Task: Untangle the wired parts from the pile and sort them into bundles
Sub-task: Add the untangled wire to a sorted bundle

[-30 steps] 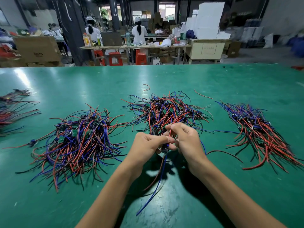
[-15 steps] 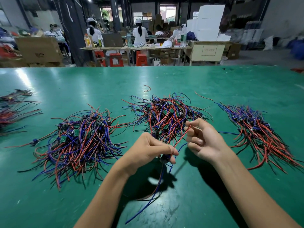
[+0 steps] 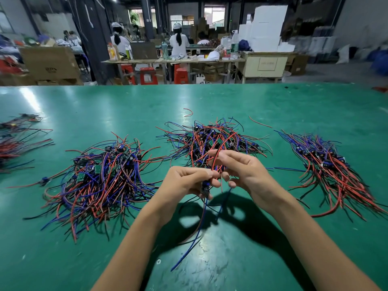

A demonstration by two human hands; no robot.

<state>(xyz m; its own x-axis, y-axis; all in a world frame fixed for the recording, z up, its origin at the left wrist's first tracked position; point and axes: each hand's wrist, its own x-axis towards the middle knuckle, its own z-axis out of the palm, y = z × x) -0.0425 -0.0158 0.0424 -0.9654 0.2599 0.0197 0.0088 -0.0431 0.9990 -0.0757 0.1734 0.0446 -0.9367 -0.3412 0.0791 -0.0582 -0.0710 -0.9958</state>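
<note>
Above the green table, my left hand grips one wired part by its small dark body; its blue and brown leads hang down toward me. My right hand pinches that part's red wire between thumb and fingers, just right of the left hand. Behind both hands lies the tangled pile of red, blue and black wired parts. A large loose heap sits to the left. A combed-out bundle with wires trailing right lies to the right.
Another bundle of wires lies at the far left edge. Two stray red wire bits rest behind the pile. Beyond the table's far edge, people work at benches with boxes and red stools.
My right hand has come back in close to the left hand and slid along the red wire, which now curves over its fingers. The hanging blue lead has swung slightly.
</note>
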